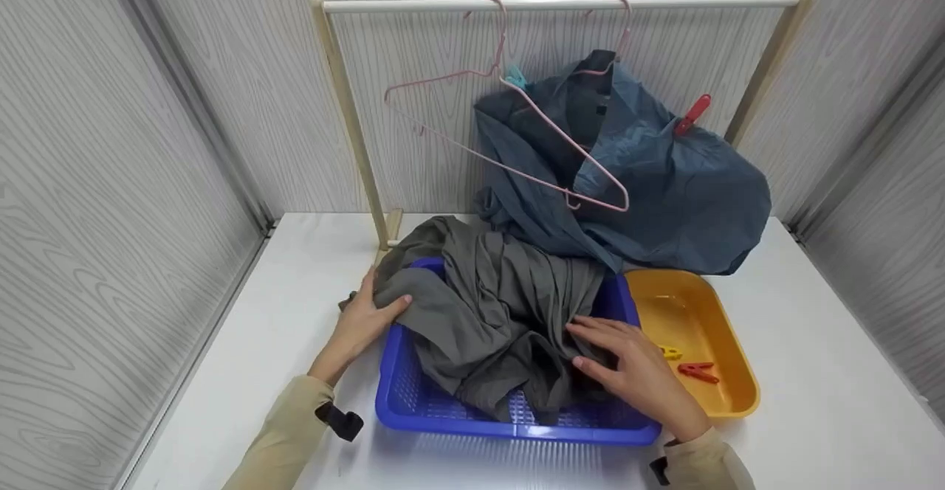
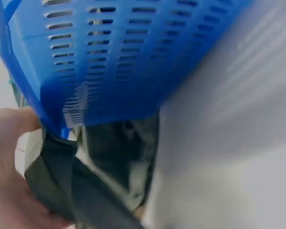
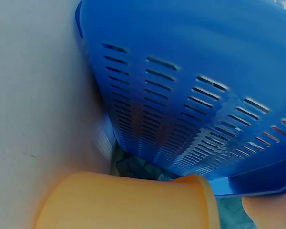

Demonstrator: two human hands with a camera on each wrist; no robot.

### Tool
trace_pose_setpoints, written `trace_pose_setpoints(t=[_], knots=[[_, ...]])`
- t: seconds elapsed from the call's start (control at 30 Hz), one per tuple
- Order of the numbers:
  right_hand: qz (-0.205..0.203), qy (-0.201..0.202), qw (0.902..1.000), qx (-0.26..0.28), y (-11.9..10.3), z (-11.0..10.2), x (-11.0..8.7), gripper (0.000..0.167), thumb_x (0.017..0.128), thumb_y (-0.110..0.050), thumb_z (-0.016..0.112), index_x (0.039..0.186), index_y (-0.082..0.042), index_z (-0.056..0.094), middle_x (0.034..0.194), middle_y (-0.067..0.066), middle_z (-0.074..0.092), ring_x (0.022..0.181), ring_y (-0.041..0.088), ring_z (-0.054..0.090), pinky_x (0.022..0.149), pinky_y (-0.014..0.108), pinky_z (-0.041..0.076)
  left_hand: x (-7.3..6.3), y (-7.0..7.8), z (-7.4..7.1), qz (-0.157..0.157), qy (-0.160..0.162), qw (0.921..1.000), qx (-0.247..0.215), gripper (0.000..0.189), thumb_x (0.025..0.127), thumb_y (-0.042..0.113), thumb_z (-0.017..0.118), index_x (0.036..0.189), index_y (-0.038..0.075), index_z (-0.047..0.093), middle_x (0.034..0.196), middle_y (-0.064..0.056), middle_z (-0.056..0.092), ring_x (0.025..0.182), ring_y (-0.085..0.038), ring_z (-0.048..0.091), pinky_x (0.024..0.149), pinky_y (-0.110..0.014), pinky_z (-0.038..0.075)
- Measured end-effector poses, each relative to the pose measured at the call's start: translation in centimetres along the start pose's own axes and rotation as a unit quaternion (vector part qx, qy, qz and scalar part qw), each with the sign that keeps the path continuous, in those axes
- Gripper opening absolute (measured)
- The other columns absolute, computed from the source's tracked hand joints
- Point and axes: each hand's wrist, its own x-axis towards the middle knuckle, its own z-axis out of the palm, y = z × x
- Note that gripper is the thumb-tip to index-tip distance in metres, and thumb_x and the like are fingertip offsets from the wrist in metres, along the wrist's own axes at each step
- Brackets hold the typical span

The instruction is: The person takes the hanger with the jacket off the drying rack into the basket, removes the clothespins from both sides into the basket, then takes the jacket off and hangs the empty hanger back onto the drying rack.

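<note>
A crumpled dark grey cloth (image 1: pixel 487 305), possibly a garment, fills the blue plastic basket (image 1: pixel 458 428) and spills over its back left corner. At that corner my left hand (image 1: pixel 362 320) holds the overhanging cloth, with the thumb over the top and the other fingers partly hidden. Dark cloth (image 2: pixel 62 167) also shows against the hand in the left wrist view. My right hand (image 1: pixel 635 364) rests on the cloth's right side, above the basket's right rim, its fingers extended. Only a bit of skin shows in the right wrist view.
Behind the basket stands a rack with a white rail (image 1: pixel 413 5). A bare pink hanger (image 1: pixel 443 77) hangs there, beside a blue-grey garment (image 1: pixel 664 195) with a red clothespin (image 1: pixel 692 115) and a teal clip (image 1: pixel 516 77). A yellow tray (image 1: pixel 727 335) at right holds clothespins.
</note>
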Motion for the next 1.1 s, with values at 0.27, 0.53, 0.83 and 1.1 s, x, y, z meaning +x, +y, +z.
trace_pose_setpoints(t=[0.27,0.53,0.83,1.1], knots=[[0.005,-0.002,1.0,0.003,-0.1,0.2,-0.1,0.044,0.092,-0.046,0.067,0.133,-0.031,0.063,0.139,-0.008,0.055,0.128,0.023,0.048,0.106,0.055,0.033,-0.4,0.8,2.1,0.027,-0.015,0.996,-0.084,0.058,0.105,0.031,0.044,0.153,0.003,0.031,0.151,-0.022,0.037,0.14,-0.038,0.032,0.114,-0.047,0.023],[-0.007,0.007,0.9999,-0.009,-0.1,0.1,0.0,0.042,0.095,-0.043,0.065,0.133,-0.027,0.064,0.137,-0.007,0.057,0.125,0.023,0.051,0.104,0.053,0.036,-1.0,1.4,1.5,0.127,-0.001,0.9918,-0.014,0.046,0.108,0.026,0.039,0.153,0.019,0.035,0.159,-0.008,0.028,0.145,-0.032,0.024,0.115,-0.05,0.019],[-0.002,0.006,1.0,-0.005,0.0,0.1,0.1,0.041,0.094,-0.043,0.066,0.131,-0.026,0.066,0.135,-0.007,0.059,0.124,0.023,0.052,0.104,0.053,0.036,-3.3,4.2,2.3,0.273,-0.117,0.936,0.189,0.054,0.105,0.025,0.046,0.153,0.042,0.028,0.164,0.003,0.011,0.148,-0.032,0.006,0.114,-0.061,0.006],[-0.015,0.022,0.9996,-0.006,0.3,0.5,0.0,0.039,0.093,-0.04,0.068,0.129,-0.023,0.067,0.132,-0.005,0.061,0.121,0.025,0.054,0.102,0.054,0.037,-4.8,4.4,3.7,0.291,-0.163,0.8885,0.315,0.05,0.105,0.046,0.04,0.153,0.046,0.023,0.163,0.009,0.013,0.148,-0.029,0.011,0.114,-0.058,0.015]])
